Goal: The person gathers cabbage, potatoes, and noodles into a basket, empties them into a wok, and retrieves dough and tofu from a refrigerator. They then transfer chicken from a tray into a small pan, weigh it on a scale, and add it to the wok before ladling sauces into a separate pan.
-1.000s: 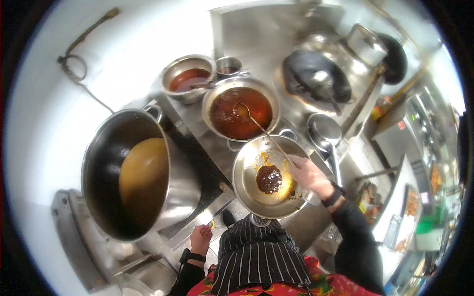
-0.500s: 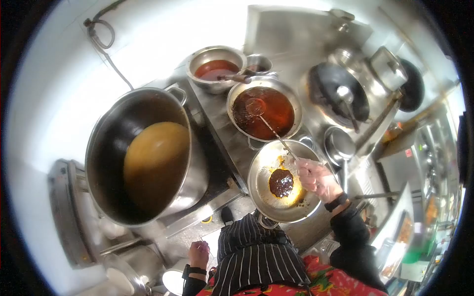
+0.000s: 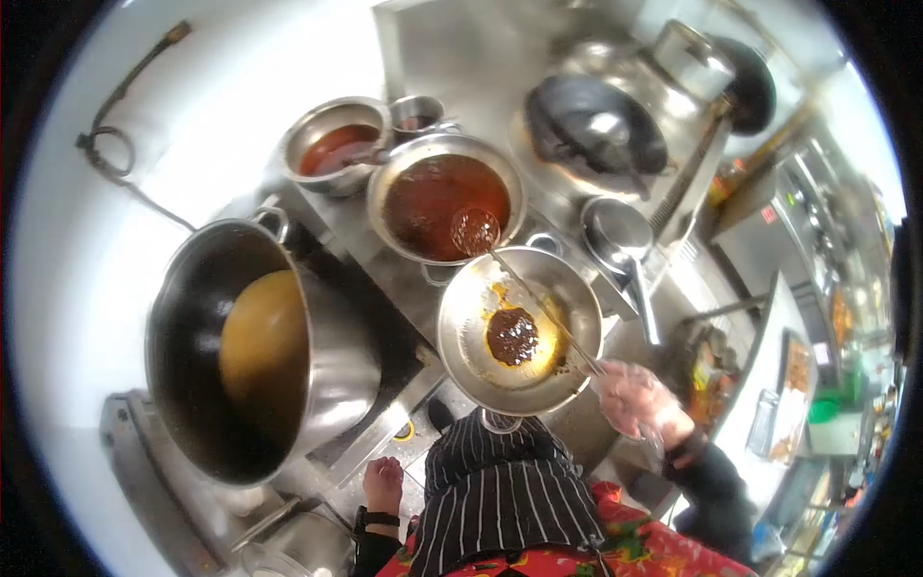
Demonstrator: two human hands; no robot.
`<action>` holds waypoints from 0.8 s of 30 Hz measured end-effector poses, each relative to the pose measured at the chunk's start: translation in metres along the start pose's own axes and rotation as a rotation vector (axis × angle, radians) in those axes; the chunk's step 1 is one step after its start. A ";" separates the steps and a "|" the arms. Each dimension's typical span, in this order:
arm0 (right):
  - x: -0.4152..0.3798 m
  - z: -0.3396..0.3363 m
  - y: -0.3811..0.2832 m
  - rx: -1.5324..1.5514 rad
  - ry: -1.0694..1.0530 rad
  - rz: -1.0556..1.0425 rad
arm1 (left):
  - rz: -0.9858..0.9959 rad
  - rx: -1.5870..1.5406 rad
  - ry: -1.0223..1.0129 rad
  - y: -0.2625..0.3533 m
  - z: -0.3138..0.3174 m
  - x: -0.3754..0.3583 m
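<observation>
My right hand [image 3: 636, 396], in what looks like a clear plastic glove, is closed around the handle of a long skimmer [image 3: 538, 300]. Its round head lies at the near edge of the dark red oil in a wide metal bowl [image 3: 378, 216]. The handle crosses over a nearer two-handled metal pan [image 3: 460, 370], which holds a dark, chunky paste [image 3: 511, 337] with orange oil around it. Low beside the striped apron hangs my left hand [image 3: 384, 484], its fingers curled with nothing visible in them.
A big stockpot [image 3: 336, 356] of brown liquid stands at left. Behind are a smaller bowl of red liquid [image 3: 336, 144] and a small metal pot [image 3: 416, 113]. A black wok [image 3: 567, 115] and a metal saucepan [image 3: 615, 231] are at right. A counter [image 3: 735, 423] with trays lies further right.
My right hand has moved down and toward me, drawing the skimmer head from the bowl's middle to its near edge. The whole view has shifted, with the cookware now further left.
</observation>
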State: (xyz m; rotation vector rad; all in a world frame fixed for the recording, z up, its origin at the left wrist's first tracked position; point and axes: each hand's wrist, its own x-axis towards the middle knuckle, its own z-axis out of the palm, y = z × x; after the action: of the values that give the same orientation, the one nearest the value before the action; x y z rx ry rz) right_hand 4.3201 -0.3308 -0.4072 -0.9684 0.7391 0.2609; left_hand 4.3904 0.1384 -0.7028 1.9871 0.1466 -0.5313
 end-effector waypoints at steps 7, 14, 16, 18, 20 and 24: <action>-0.072 -0.053 0.090 -1.501 0.335 -0.526 | 0.182 0.193 -0.115 -0.017 0.005 0.005; -0.006 -0.016 -0.007 -0.528 0.130 -0.123 | 0.032 0.070 -0.134 0.008 0.022 0.031; 0.042 -0.005 -0.025 -0.779 0.086 -0.286 | 0.043 -0.044 -0.118 0.022 0.025 0.032; 0.080 0.018 -0.045 -0.890 0.129 -0.241 | 0.040 0.063 -0.059 0.060 0.019 0.023; 0.125 0.023 -0.045 -1.041 0.079 -0.322 | 0.089 0.005 0.001 0.047 0.012 0.022; 0.185 -0.008 -0.023 -1.554 -0.058 -1.317 | 0.296 0.215 -0.018 -0.049 -0.002 0.009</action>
State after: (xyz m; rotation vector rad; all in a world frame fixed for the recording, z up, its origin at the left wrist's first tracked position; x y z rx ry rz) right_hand 4.4638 -0.3717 -0.5193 -2.6533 -0.4654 -0.4105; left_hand 4.3832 0.1621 -0.7462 2.1631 -0.2225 -0.3846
